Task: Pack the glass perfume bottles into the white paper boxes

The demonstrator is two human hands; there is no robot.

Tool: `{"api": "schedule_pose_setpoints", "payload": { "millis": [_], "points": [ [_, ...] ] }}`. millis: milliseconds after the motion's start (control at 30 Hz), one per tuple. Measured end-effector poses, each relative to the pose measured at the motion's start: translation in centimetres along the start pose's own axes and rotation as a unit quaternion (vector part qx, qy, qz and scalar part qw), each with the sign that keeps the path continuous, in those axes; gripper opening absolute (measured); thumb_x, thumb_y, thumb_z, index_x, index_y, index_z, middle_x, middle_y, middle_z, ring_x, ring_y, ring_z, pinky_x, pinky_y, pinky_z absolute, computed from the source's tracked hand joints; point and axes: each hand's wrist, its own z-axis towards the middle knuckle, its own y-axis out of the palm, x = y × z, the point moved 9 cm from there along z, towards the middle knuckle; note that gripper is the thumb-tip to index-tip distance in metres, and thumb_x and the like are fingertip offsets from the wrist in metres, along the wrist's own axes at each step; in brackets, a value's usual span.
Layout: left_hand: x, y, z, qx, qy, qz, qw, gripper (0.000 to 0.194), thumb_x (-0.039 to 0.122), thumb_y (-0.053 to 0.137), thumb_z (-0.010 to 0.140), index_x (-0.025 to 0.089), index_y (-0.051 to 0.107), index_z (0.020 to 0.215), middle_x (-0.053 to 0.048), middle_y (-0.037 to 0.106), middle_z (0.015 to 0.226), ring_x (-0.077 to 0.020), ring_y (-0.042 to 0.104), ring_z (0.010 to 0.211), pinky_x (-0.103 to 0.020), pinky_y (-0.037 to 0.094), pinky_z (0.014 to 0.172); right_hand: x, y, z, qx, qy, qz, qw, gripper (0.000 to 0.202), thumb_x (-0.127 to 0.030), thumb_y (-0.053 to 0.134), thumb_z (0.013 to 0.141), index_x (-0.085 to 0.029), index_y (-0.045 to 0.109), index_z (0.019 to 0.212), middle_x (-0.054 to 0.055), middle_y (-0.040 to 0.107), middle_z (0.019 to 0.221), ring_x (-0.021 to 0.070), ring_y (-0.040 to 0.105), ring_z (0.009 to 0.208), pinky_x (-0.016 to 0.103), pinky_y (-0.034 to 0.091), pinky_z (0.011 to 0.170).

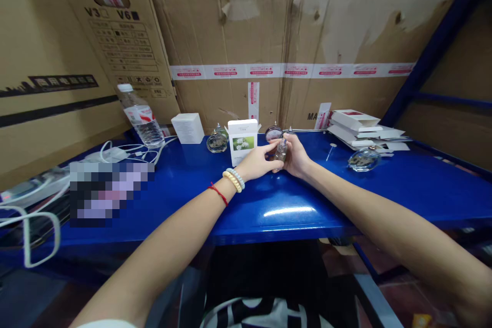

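A small clear glass perfume bottle (281,150) is held upright between my two hands, just above the blue table. My left hand (257,162) grips it from the left with thumb and fingers. From the other side my right hand (297,157) closes on it, fingers near its top. Just left of the bottle stands a white carton (243,144) with a flower picture. Behind my hands is a round perfume bottle (273,132), partly hidden. Another round perfume bottle (217,141) sits left of the carton.
A plain white box (188,128) and a tilted water bottle (141,117) stand at the back left, near white cables (42,215). On the right are a stack of white cartons (355,125), a glass bottle (363,160) and a small spray pump (332,150). Cardboard walls the back.
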Motion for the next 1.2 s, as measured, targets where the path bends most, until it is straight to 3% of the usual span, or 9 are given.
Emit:
{"api": "schedule_pose_setpoints", "payload": {
  "millis": [100,233,400,500,667,933,1200],
  "points": [
    [0.4,0.4,-0.1,0.016,0.012,0.058,0.998,0.061,0.022,0.058,0.078,0.016,0.050,0.138,-0.006,0.070,0.113,-0.0213,0.065,0.099,-0.036,0.050,0.094,-0.1,-0.9,0.1,0.049,0.006,0.019,0.999,0.038,-0.052,0.045,0.079,-0.020,0.062,0.092,0.001,0.059,0.059,0.0161,0.054,0.047,0.030,0.048,0.043],
    [2.2,0.1,-0.4,0.068,0.081,0.132,0.985,0.047,0.021,0.053,0.083,0.012,0.057,0.129,-0.011,0.067,0.121,-0.0223,0.062,0.107,-0.035,0.046,0.099,-0.7,-1.7,0.4,0.067,-0.018,0.036,0.997,0.035,-0.053,0.049,0.077,-0.020,0.061,0.077,0.001,0.058,0.056,0.0157,0.054,0.048,0.028,0.045,0.044],
    [2.6,0.5,-0.5,0.054,0.108,0.205,0.971,0.046,0.034,0.058,0.085,0.011,0.056,0.126,-0.013,0.068,0.114,-0.0249,0.063,0.102,-0.037,0.048,0.092,-1.0,-1.9,0.5,0.066,-0.033,0.042,0.996,0.037,-0.056,0.051,0.074,-0.020,0.060,0.068,0.001,0.057,0.053,0.0151,0.053,0.049,0.028,0.045,0.049],
    [2.5,0.4,-0.6,0.060,0.100,0.234,0.965,0.046,0.033,0.058,0.085,0.012,0.056,0.126,-0.012,0.070,0.103,-0.0243,0.064,0.094,-0.035,0.048,0.085,-0.6,-1.8,0.5,0.067,-0.016,0.046,0.997,0.035,-0.054,0.051,0.073,-0.021,0.059,0.068,0.001,0.056,0.053,0.0150,0.051,0.049,0.027,0.042,0.046],
    [2.5,0.3,-0.5,0.068,0.088,0.234,0.966,0.040,0.028,0.058,0.082,0.016,0.061,0.121,-0.007,0.071,0.090,-0.0214,0.064,0.082,-0.030,0.047,0.075,-0.6,-1.5,0.7,0.054,-0.026,0.038,0.997,0.035,-0.055,0.051,0.070,-0.021,0.060,0.074,0.001,0.059,0.056,0.0165,0.053,0.051,0.028,0.043,0.046],
    [2.4,0.2,-0.3,0.069,0.078,0.217,0.971,0.041,0.023,0.053,0.082,0.018,0.060,0.122,-0.006,0.071,0.099,-0.0210,0.063,0.089,-0.029,0.047,0.080,-1.2,-1.4,0.6,0.079,-0.069,0.044,0.994,0.033,-0.055,0.051,0.071,-0.022,0.055,0.071,0.000,0.061,0.057,0.0172,0.057,0.052,0.026,0.041,0.042],
    [2.3,0.0,-0.3,0.068,0.067,0.182,0.979,0.029,0.022,0.053,0.080,0.017,0.065,0.106,-0.004,0.071,0.091,-0.0188,0.062,0.080,-0.028,0.046,0.075,-1.5,-1.3,0.5,0.091,-0.100,0.046,0.990,0.031,-0.053,0.053,0.072,-0.022,0.057,0.073,-0.001,0.062,0.057,0.0165,0.058,0.052,0.026,0.044,0.044]
  ]
}}
